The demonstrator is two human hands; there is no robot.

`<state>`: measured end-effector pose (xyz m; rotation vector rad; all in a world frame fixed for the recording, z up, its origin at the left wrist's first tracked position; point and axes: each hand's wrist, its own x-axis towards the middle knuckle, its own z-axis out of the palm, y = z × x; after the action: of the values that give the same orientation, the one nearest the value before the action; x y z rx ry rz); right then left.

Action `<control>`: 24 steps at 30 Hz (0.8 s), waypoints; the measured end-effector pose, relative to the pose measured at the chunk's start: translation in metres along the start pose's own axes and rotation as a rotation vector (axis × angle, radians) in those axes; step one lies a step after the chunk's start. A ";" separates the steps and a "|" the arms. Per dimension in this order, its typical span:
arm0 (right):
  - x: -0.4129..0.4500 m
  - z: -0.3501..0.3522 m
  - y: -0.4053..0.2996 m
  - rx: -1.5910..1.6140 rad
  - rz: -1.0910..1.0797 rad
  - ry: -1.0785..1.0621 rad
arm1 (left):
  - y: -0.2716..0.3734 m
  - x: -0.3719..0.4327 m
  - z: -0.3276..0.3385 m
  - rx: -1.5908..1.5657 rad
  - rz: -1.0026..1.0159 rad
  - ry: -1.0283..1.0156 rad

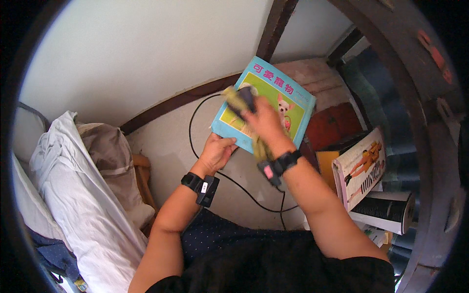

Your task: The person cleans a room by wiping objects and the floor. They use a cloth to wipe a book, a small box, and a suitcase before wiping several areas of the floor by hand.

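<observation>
A light-blue picture book with a small white dog on its cover is tilted in front of me. My left hand grips its lower left corner, thumb on the cover and fingers beneath. Across the cover lies my right hand, holding a bunched yellow and dark cloth against or just above it. The cloth and hand are blurred. One end of the cloth hangs below my right wrist. Part of the cover picture is hidden behind the cloth and hand.
A black cable loops over the pale floor. White bedding and a brown cloth lie on the left. To the right, a large book leans over a black-and-white cylinder. Dark wooden furniture borders the far right.
</observation>
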<state>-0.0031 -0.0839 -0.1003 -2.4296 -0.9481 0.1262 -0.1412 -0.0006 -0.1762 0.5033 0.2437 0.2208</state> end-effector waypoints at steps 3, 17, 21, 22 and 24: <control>-0.033 0.001 -0.023 0.151 -0.444 -0.198 | -0.002 -0.001 -0.006 0.037 0.013 -0.037; -0.037 -0.001 -0.033 0.118 -0.385 -0.164 | -0.004 -0.014 -0.011 0.025 -0.049 -0.084; -0.030 -0.030 0.012 -0.050 -0.410 0.025 | 0.007 -0.004 0.018 -0.273 -0.034 -0.183; -0.027 -0.036 0.030 -0.081 -0.295 0.104 | 0.009 -0.003 0.023 -0.246 -0.035 -0.148; -0.027 -0.041 0.049 -0.074 0.020 0.211 | 0.013 -0.001 0.028 -0.224 -0.038 -0.107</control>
<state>0.0170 -0.1498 -0.0922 -2.4614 -0.8466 -0.1583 -0.1364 -0.0027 -0.1460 0.2865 0.1224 0.1807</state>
